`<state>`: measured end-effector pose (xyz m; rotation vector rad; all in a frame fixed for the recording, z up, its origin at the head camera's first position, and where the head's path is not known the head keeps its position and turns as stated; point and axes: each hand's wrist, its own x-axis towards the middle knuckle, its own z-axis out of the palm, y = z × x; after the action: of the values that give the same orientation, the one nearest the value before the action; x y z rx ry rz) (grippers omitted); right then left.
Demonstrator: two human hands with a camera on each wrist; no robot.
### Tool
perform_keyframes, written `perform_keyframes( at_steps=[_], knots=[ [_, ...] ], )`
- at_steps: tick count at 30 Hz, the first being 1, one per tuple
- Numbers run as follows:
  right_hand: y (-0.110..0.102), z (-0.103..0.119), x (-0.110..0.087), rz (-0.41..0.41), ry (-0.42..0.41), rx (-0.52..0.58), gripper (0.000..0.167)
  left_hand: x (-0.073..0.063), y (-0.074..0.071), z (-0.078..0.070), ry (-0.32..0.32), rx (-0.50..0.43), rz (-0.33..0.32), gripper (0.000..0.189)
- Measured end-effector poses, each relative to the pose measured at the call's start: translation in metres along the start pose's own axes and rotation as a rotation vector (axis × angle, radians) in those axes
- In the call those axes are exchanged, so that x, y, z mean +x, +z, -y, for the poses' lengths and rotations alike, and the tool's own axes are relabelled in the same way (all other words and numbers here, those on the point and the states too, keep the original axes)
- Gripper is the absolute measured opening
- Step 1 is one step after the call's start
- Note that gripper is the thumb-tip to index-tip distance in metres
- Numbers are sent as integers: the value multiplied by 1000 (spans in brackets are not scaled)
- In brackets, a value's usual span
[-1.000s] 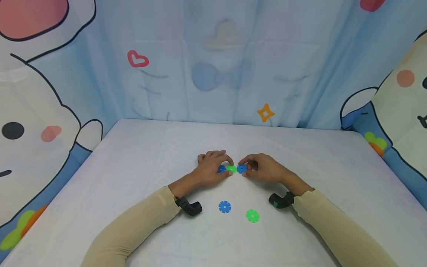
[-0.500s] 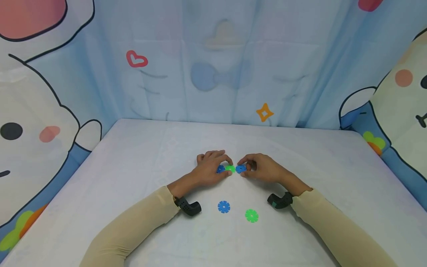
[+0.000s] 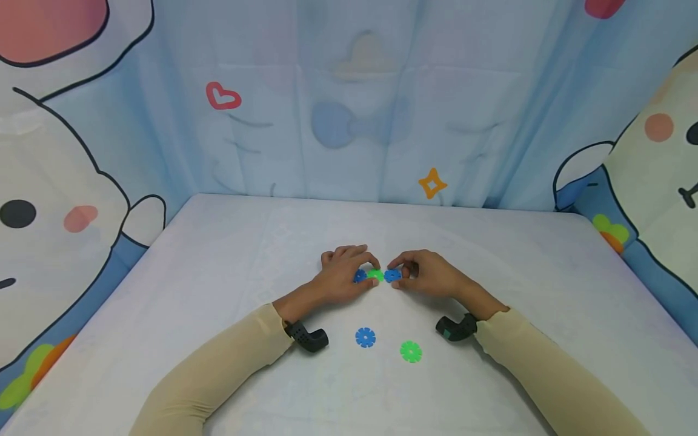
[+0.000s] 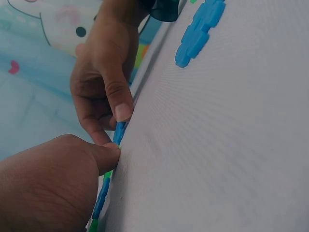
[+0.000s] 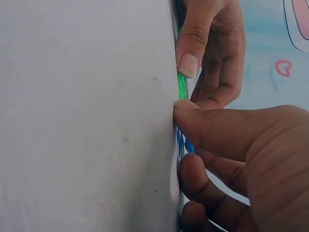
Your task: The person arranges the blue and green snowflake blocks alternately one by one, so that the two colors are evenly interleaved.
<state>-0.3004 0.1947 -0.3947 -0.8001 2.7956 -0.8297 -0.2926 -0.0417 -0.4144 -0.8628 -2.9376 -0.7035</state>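
My left hand [image 3: 342,277] pinches a notched green plastic disc [image 3: 375,275] between thumb and forefinger, flat and low over the white tabletop. Joined on its left side is a blue notched disc [image 3: 360,276], partly covered by that hand. In the left wrist view another bit of green [image 4: 93,225] shows past this blue disc, so a row runs under the left hand. Opposite, my right hand [image 3: 433,275] grips a second blue disc [image 3: 392,275] by thumb and fingertips. Its edge is right at the green disc's edge. Fingers hide part of the meeting point in both wrist views.
Nearer to me on the white cloth [image 3: 245,375] lie a loose blue disc [image 3: 365,337] and a loose green disc [image 3: 411,351]. A blue curtain [image 3: 349,151] with cartoon prints hangs behind the table's far edge. Each wrist wears a black camera mount [image 3: 309,337].
My right hand has edged the blue disc very slightly left, closer to the green one. The left hand keeps its hold, and the loose discs stay put.
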Motion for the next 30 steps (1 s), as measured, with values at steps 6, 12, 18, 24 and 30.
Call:
perform_keyframes(
  at_steps=[6,12,18,24,30],
  knots=[
    [0,1,0,-5,18,-11,33,-1,-1,-1,5,-3,-2,27],
    [0,2,0,-7,22,-10,33,-1,-1,-1,5,-1,-5,27],
    [0,3,0,-5,30,-12,34,-1,-1,-1,2,-6,0,27],
    [-1,3,-1,5,28,-18,32,-1,-1,-2,3,-7,-3,27],
    [-3,2,-2,11,13,-18,31,-1,-2,-3,1,-10,-2,27]
  ],
)
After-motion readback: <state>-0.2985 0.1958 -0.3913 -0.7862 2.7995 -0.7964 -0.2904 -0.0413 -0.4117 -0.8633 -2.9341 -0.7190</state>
